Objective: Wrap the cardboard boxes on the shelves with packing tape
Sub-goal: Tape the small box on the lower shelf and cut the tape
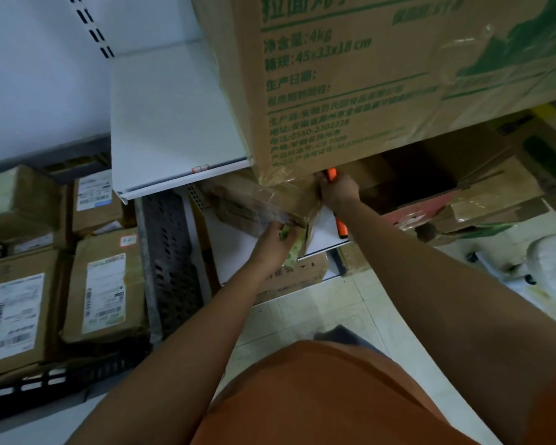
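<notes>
Your right hand (pixel 336 187) grips an orange tape dispenser (pixel 332 174) under the corner of the big box (pixel 350 91) on the shelf (pixel 174 130), while your left hand (pixel 275 240) pinches loose tape (pixel 270 203) against a lower box (pixel 238 203).

A white metal shelf (pixel 177 123) above the hands bears a large green-printed cardboard box (pixel 350 81), overhanging its front edge.

Person wears an orange top (pixel 318 396), loose over the torso, both forearms bare with no sleeve showing, left hand (pixel 272 242) and right hand (pixel 339 189) ungloved, no watch or rings visible.
</notes>
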Tool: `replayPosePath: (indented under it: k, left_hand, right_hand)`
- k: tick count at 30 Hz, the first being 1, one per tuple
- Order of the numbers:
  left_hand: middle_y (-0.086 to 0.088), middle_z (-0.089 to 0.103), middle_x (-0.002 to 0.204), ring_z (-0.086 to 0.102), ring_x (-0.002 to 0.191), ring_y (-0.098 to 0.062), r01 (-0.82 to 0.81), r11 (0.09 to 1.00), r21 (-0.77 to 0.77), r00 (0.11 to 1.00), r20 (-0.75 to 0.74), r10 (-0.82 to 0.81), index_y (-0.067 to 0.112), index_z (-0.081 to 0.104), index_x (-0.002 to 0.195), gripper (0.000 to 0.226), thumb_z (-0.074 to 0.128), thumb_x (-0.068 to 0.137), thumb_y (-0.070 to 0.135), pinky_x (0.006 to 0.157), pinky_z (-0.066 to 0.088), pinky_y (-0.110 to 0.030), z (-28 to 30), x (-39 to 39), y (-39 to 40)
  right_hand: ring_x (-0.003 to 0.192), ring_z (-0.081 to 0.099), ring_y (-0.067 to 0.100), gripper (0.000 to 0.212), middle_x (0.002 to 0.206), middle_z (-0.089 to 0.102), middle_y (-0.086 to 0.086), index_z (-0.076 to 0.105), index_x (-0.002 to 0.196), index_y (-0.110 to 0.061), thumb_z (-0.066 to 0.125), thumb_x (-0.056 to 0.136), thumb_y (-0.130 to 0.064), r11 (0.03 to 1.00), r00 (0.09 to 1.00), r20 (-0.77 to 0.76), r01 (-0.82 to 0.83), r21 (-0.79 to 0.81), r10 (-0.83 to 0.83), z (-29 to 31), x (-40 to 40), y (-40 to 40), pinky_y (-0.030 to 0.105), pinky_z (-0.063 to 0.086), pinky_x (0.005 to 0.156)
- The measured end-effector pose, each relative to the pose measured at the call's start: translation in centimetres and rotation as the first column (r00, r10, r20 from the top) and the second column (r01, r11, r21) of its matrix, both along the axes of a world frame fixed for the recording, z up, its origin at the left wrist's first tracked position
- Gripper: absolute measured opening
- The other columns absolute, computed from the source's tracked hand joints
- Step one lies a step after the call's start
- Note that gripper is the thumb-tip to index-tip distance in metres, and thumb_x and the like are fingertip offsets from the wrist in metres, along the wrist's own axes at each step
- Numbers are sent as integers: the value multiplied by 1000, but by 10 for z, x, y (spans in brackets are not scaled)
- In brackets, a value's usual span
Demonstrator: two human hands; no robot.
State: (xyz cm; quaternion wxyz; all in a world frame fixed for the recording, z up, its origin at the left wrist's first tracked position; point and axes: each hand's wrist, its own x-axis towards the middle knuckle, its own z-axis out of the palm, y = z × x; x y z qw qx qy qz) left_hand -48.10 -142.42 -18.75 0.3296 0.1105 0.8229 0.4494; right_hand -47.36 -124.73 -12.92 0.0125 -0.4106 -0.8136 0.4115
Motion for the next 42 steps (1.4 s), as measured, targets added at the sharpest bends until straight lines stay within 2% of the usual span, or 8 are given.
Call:
replayPosePath:
  k: [6,9,13,15,22,30,34,42]
  left_hand:
    - [-14,70,94,69,88,-36,2,999,39,1000,-23,-1,21,62,95,54,57,77,71,76,57,-60,-35,-22,11]
    - [-16,67,110,65,102,-33,53,996,76,992,-120,-44,30,57,95,13,55,88,40,90,54,-54,-11,-13,16]
    - [-11,61,120,67,102,-31,75,997,29,997,-33,-74,37,28,129,66,64,76,53,85,58,-52,13,-6,5]
    - [-3,61,103,71,88,-33,114,993,-36,993,10,-114,34,26,129,61,69,85,41,75,61,-51,20,-11,2]
    - [2,66,103,69,92,-29,181,983,27,983,33,-182,56,53,92,25,60,71,68,78,59,-57,-9,-25,4]
    - [-2,55,100,57,81,-17,98,977,190,980,152,-128,24,56,88,15,54,103,20,39,52,-27,17,-28,14]
    - [-2,57,99,56,86,-22,-17,967,252,955,292,-59,27,59,90,27,41,106,16,48,52,-34,15,-28,16]
    - [-10,60,104,61,73,-20,194,980,-42,981,11,-194,16,56,108,13,61,98,24,48,57,-28,1,-48,6]
  right_hand:
    - [104,59,36,63,123,56,21,42,134,-7,67,90,-43,989,978,-192,-58,137,84,-1,43,-44,31,38,69]
    - [104,60,34,72,130,51,16,41,148,-21,69,87,-48,951,958,-119,-234,203,262,-9,54,-47,34,49,77]
    - [101,63,32,55,124,61,9,42,147,-38,55,95,-51,883,947,31,-310,352,320,-12,49,-32,36,51,70]
    - [97,64,33,53,116,66,10,37,148,-42,48,98,-53,845,931,125,-363,394,342,-10,47,-28,34,46,64]
    - [99,63,38,53,112,66,15,32,152,-37,45,102,-45,862,915,203,-398,315,349,8,45,-27,38,48,68]
    - [85,69,28,26,98,68,7,42,125,-8,47,100,-9,738,866,429,-463,490,258,25,83,-76,30,40,59]
    - [105,66,29,24,114,66,9,55,121,-7,50,99,-15,739,789,518,-558,378,331,32,59,-78,34,50,78]
    - [109,63,27,25,118,62,12,56,123,-5,49,99,-9,799,755,603,-517,307,257,-9,89,-45,33,51,85]
